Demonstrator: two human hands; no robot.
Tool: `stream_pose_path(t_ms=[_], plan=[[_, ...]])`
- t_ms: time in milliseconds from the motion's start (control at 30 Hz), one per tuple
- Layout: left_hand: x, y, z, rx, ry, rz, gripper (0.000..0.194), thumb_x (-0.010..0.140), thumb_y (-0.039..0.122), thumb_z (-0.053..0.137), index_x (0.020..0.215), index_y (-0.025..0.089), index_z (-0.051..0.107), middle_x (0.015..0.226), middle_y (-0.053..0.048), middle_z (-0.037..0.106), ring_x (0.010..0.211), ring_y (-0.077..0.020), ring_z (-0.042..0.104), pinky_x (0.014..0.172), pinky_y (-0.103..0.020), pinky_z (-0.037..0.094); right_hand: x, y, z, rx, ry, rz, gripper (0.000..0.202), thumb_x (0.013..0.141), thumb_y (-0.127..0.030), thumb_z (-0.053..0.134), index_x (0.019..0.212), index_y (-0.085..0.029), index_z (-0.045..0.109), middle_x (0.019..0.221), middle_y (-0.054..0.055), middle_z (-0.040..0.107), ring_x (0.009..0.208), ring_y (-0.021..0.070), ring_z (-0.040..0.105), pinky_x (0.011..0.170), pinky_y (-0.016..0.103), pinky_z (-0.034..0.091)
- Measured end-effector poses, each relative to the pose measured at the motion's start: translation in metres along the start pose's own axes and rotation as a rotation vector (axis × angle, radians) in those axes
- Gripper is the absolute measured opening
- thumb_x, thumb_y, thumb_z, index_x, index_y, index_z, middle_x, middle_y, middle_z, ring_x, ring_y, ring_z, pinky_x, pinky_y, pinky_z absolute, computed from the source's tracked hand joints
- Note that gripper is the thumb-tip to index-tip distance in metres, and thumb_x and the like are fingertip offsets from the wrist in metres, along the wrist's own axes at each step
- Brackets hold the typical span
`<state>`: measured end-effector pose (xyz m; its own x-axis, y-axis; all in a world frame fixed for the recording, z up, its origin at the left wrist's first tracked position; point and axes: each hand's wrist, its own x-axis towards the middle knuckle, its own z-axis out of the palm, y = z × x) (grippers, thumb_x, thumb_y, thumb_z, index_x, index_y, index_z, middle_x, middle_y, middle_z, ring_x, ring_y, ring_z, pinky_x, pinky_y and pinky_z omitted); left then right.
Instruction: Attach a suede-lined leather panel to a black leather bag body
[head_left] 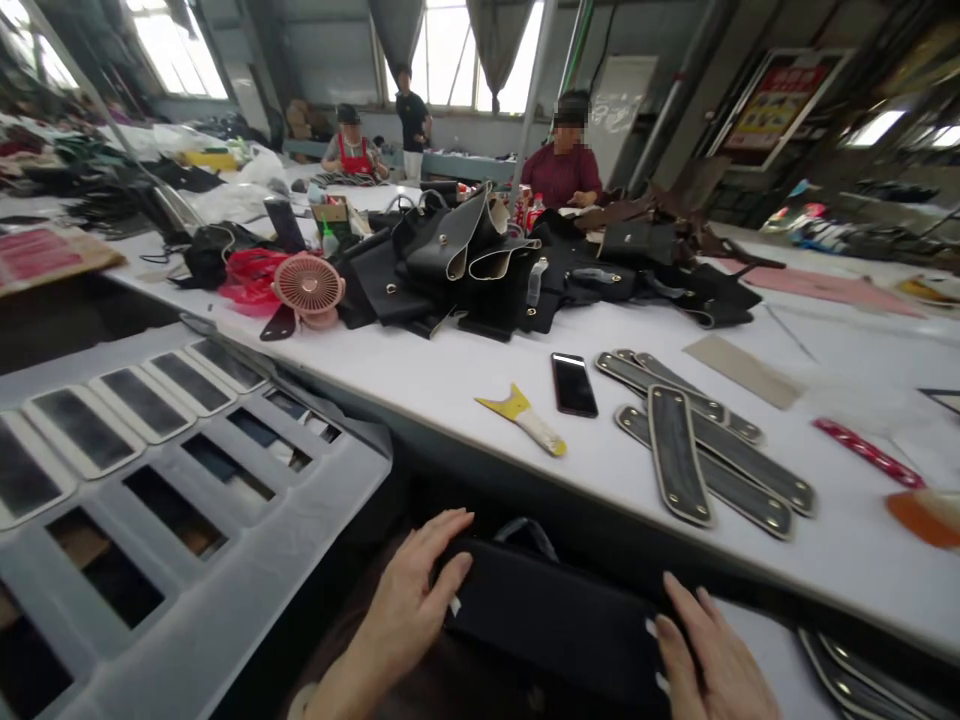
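Observation:
A black box-shaped piece point(559, 610) lies low in front of me, below the table's front edge, with small white tabs near its corners. My left hand point(412, 580) grips its left end, thumb on the near side and fingers over the far edge. At the opposite end, my right hand point(709, 650) holds it between thumb and fingers. Behind the piece a loop wrapped in clear film point(529, 535) sticks up. Its underside is hidden, so I cannot tell whether it is a finished bag.
Across the white table point(420, 380) lie a yellow-and-white tool point(523, 418), a phone point(574, 384) and several riveted black strips point(679, 455). Farther back are black leather pieces point(457, 260) and a pink fan point(309, 288). A slotted grey tray point(300, 510) stands left. People work beyond.

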<state>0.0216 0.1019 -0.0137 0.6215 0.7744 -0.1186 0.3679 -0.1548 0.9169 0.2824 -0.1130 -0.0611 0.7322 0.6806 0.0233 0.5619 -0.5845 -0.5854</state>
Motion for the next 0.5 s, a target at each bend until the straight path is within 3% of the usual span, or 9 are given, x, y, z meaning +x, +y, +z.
stream_pose_path(t_ms=[100,200,333,400,500], plan=[[0.000,0.012,-0.002,0.256,-0.035,0.067,0.036,0.095,0.039,0.049,0.129,0.035,0.057,0.144,-0.001,0.049,0.137,-0.0253,0.038,0.117,-0.056,0.018,-0.005,-0.029,0.005,-0.284,0.194,-0.453,0.058,0.095,-0.048,0.043,0.143,-0.017,0.041,0.143,0.010,0.048,0.135,0.0364,0.039,0.112,0.058,0.025],[0.005,0.025,0.003,0.400,-0.117,0.111,0.037,0.089,0.038,0.060,0.126,0.034,0.060,0.140,-0.002,0.053,0.134,-0.0285,0.041,0.116,-0.060,0.015,-0.007,-0.066,0.012,-0.389,0.210,-0.662,0.058,0.093,-0.050,0.050,0.140,-0.018,0.043,0.138,0.009,0.054,0.129,0.0364,0.046,0.111,0.054,0.020],[0.012,0.033,0.009,0.364,-0.167,0.103,0.031,0.084,0.029,0.065,0.115,0.028,0.065,0.121,-0.002,0.064,0.111,-0.0234,0.059,0.101,-0.038,0.043,-0.002,-0.090,0.026,-0.368,0.094,-0.668,0.048,0.094,-0.053,0.052,0.130,-0.022,0.054,0.126,0.003,0.063,0.118,0.0332,0.055,0.109,0.053,0.019],[0.014,0.034,0.008,0.328,-0.151,0.102,0.025,0.086,0.027,0.062,0.110,0.028,0.066,0.114,-0.001,0.067,0.104,-0.0208,0.061,0.090,-0.029,0.046,0.002,-0.091,0.028,-0.329,-0.005,-0.581,0.040,0.096,-0.052,0.050,0.126,-0.027,0.058,0.123,0.000,0.065,0.117,0.0321,0.056,0.109,0.057,0.019],[0.016,0.032,0.006,0.306,-0.130,0.111,0.020,0.088,0.027,0.058,0.105,0.028,0.068,0.107,0.000,0.069,0.099,-0.0202,0.063,0.086,-0.026,0.045,0.013,-0.084,0.019,-0.259,-0.140,-0.436,0.032,0.094,-0.050,0.053,0.119,-0.034,0.064,0.118,-0.004,0.067,0.122,0.0328,0.053,0.111,0.064,0.016]])
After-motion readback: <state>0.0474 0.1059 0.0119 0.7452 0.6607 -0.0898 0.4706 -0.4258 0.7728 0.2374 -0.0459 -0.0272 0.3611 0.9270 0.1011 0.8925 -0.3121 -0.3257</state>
